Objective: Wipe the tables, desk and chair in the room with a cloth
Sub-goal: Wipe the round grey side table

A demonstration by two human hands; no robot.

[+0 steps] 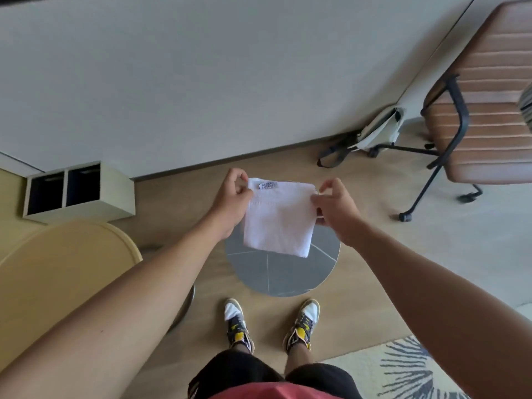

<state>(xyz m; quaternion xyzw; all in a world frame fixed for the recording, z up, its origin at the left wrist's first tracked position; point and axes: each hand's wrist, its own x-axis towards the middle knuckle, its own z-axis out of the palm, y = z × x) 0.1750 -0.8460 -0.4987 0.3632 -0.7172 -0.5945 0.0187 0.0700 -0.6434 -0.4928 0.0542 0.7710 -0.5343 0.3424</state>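
Standing at the near edge of a small round grey surface (276, 276), feet in white, black and yellow sneakers (238, 325) on the wooden floor (207, 326) just short of it. Holding a folded white terry cloth (277, 226) up over the far half of that surface, a small sewn label at the top edge. Pinching the cloth's upper left corner with the left hand (230, 203), thumb and forefinger closed on the fabric, the other fingers curled. Gripping the cloth's right edge with the right hand (335, 211), fingers bent round the hem. Hanging flat between the two hands, lower edge free; whether clear of the surface below, cannot tell.

Left of the round surface, near it, a pale yellow rounded surface (57, 272). Beyond and to the left, a cream box with two dark compartments (77, 192) against the grey wall (201, 82). Beyond and to the right, well apart, a brown ribbed leather chair on a black wheeled frame (486, 116), with a pale bag with dark straps (377, 133) on the floor beside it. Nearer and to the right, a cream rug with a grey leaf pattern (403, 370).
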